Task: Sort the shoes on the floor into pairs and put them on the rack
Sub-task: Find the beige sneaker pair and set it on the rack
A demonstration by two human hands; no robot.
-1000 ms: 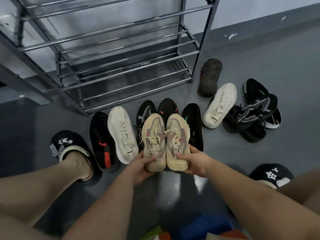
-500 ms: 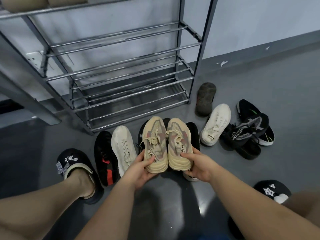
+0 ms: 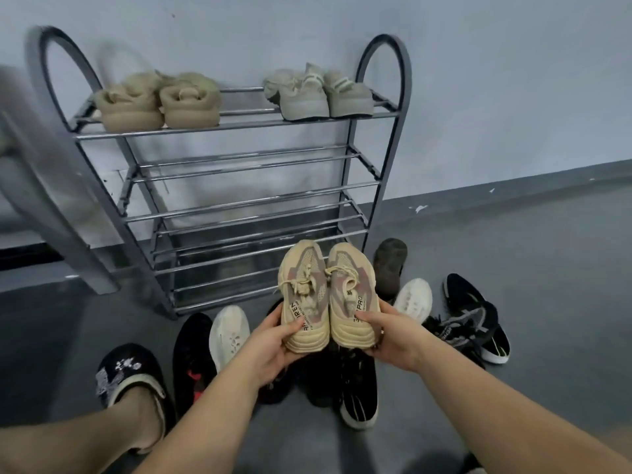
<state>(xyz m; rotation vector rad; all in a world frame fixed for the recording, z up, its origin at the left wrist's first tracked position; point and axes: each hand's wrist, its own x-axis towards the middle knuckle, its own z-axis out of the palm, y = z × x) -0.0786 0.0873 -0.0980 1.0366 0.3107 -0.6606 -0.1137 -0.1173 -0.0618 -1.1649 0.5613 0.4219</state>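
Note:
I hold a pair of beige sneakers side by side, toes pointing at the rack. My left hand [image 3: 273, 340] grips the heel of the left beige sneaker [image 3: 302, 295]. My right hand [image 3: 390, 333] grips the heel of the right beige sneaker [image 3: 350, 292]. The pair hangs above the floor, in front of the metal shoe rack [image 3: 239, 124] and level with its lowest shelves. Two pairs stand on the top shelf: tan shoes [image 3: 157, 100] at the left, grey-green sneakers [image 3: 318, 92] at the right. Under my hands lie black shoes [image 3: 359, 388].
On the floor lie a white sneaker [image 3: 229, 333], a black shoe with red marks [image 3: 193, 354], a second white sneaker [image 3: 412, 299], a dark sole-up shoe [image 3: 390, 261] and black sneakers [image 3: 472, 316]. My foot wears a black slipper [image 3: 126, 374]. The rack's middle shelves hold nothing.
Both hands have raised the beige pair off the floor row and toward the rack. The view has tilted up, so the rack's top shelf with two pairs now shows.

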